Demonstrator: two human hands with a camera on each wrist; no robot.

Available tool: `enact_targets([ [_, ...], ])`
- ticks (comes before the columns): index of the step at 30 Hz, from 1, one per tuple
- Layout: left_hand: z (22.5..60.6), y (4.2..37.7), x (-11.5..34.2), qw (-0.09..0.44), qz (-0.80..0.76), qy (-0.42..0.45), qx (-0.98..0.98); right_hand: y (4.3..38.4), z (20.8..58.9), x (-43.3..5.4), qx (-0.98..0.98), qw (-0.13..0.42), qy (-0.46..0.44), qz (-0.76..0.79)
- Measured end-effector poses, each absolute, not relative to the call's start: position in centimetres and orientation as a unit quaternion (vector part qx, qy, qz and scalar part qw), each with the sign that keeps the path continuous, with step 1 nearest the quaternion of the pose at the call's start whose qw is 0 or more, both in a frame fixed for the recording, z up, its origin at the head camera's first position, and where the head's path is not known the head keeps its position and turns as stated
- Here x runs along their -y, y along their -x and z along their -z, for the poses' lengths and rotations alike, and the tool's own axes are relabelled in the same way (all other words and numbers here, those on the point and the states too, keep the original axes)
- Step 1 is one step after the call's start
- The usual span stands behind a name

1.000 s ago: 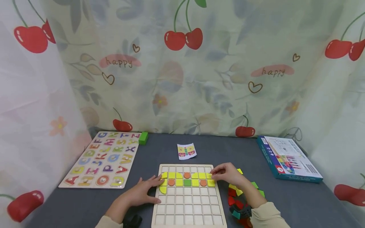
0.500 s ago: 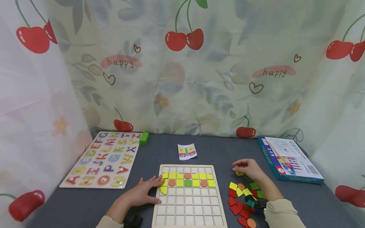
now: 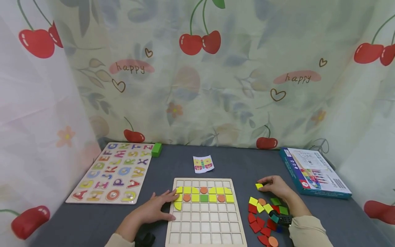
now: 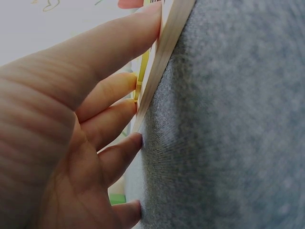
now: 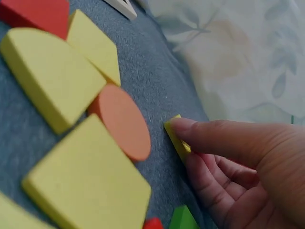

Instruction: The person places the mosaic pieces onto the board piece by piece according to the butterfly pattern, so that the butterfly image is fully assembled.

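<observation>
On the left edge of a wooden grid board (image 3: 204,227) rests my left hand (image 3: 153,207), thumb and fingers extended. In the left wrist view its thumb and fingertips touch the board's edge (image 4: 166,59) and a yellow piece. Yellow pieces, orange discs (image 3: 204,190) and a green square (image 3: 204,198) fill two upper rows, with a rounded yellow piece (image 3: 177,206) below at left. Right of the board, my right hand (image 3: 277,188) pinches a small yellow block (image 3: 259,186) between thumb and fingers. The right wrist view shows this yellow block (image 5: 177,140) low at the cloth; its exact shape is partly hidden.
Loose red, yellow, green and orange blocks (image 3: 260,223) lie beside the board, under my right wrist. A patterned card (image 3: 203,164) lies behind it. An alphabet puzzle (image 3: 112,175) and green block (image 3: 156,150) stand left; a flat box (image 3: 314,173) lies right.
My right hand has left the board's upper right corner and moved right to the yellow block, which it now pinches. My left hand has stayed on the board's edge.
</observation>
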State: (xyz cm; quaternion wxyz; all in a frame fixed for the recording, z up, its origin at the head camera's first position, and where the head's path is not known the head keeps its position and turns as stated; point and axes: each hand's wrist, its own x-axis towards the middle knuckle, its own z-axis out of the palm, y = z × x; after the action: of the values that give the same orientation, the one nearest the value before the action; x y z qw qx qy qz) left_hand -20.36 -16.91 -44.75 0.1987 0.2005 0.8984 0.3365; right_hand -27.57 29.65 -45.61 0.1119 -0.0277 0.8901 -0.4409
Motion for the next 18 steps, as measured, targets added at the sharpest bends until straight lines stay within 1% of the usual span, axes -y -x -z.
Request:
enact_targets([
  [5, 44.7, 20.3, 16.9, 0.2, -0.341, -0.204, -0.896, 27.3, 45.4, -29.8, -0.898, 0.122, 0.024, 0.422],
  [12, 44.8, 20.3, 17.1, 0.2, -0.346, -0.212, -0.892, 27.3, 45.5, -29.4, -0.897, 0.112, 0.029, 0.428],
  [18, 44.8, 20.3, 17.1, 0.201, -0.341, -0.209, -0.894, 27.2, 45.2, -28.6, -0.883, 0.093, -0.001, 0.461],
])
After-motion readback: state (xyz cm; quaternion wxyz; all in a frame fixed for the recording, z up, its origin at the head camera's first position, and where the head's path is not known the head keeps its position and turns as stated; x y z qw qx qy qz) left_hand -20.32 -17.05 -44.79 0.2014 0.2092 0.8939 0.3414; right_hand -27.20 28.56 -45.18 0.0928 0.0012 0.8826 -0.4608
